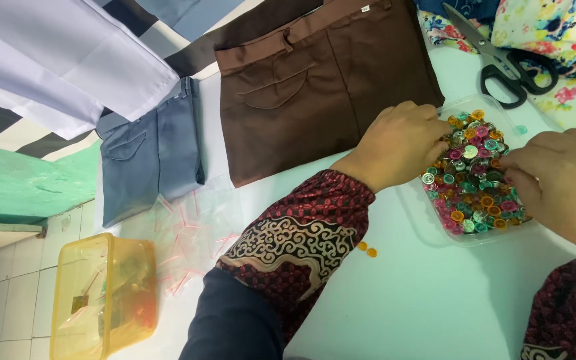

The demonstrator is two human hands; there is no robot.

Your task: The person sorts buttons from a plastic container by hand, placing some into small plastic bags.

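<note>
White tabletop [421, 300] fills the lower middle of the frame, with pale floor tiles at the lower left. At the right centre sits a clear shallow plastic tray [428, 227] heaped with small round metal buttons in pink, orange, teal and silver [475, 180]. The left hand [398, 143] rests curled at the tray's left edge, fingertips together among the buttons; whether they pinch one cannot be told. The right hand [561, 180] comes in from the right edge, fingers bunched over the heap, their grip hidden. Two orange buttons [367, 249] lie loose on the table just below the left forearm. Brown folded trousers [315, 87] lie at upper centre, grey-blue folded trousers [148, 157] to their left. Black-handled scissors [508, 60] lie on floral cloth [568, 33] at the upper right. A translucent yellow plastic box [101, 293] stands at the lower left, beside small clear bags with red strips [188, 233].
</note>
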